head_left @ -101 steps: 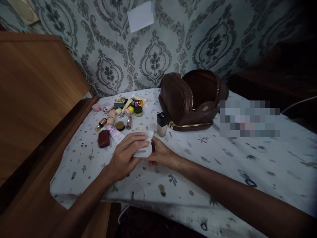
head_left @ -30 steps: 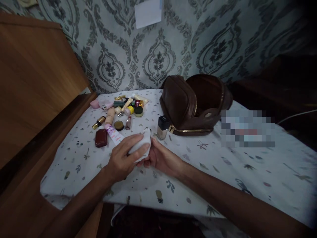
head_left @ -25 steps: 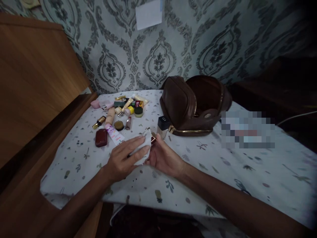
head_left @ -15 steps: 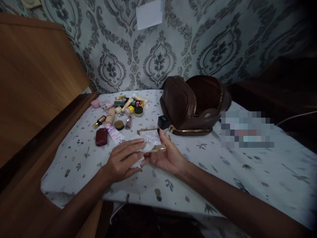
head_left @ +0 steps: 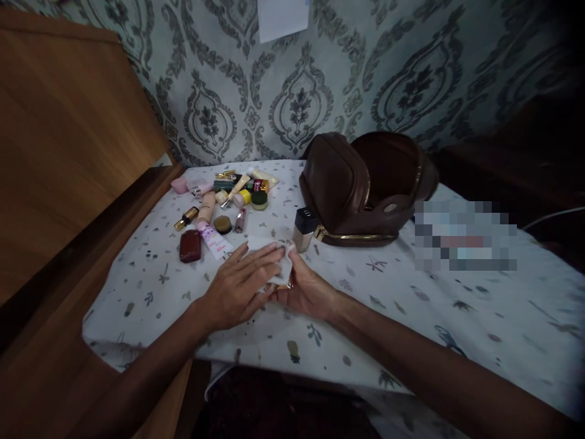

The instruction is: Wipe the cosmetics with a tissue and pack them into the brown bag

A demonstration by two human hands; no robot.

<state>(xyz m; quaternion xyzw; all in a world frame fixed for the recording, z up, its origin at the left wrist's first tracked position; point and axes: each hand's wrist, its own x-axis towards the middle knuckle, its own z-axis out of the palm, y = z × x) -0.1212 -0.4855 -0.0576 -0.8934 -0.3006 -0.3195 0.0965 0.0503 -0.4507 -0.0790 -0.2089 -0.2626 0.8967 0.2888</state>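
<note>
My right hand (head_left: 308, 289) grips a gold-edged glittery case (head_left: 286, 284), which is mostly covered now. Over its top lies a white wipe (head_left: 283, 262), pressed down by the fingers of my left hand (head_left: 237, 286). Just behind my right hand stands a bottle with a black cap (head_left: 304, 228). To the left of the hands a dark red case (head_left: 190, 246) and a white and purple tube (head_left: 214, 239) rest on the patterned cloth.
An open brown bag (head_left: 338, 189) stands at the back. Several cosmetics, among them a green-lidded jar (head_left: 259, 200) and a round brown pot (head_left: 222, 225), lie at the back left. A wooden panel (head_left: 77, 110) borders the left side. A pixelated patch covers something at right.
My left hand has slid the wipe further over the case, hiding its glittery top. The view has shifted slightly, and more of the black-capped bottle shows.
</note>
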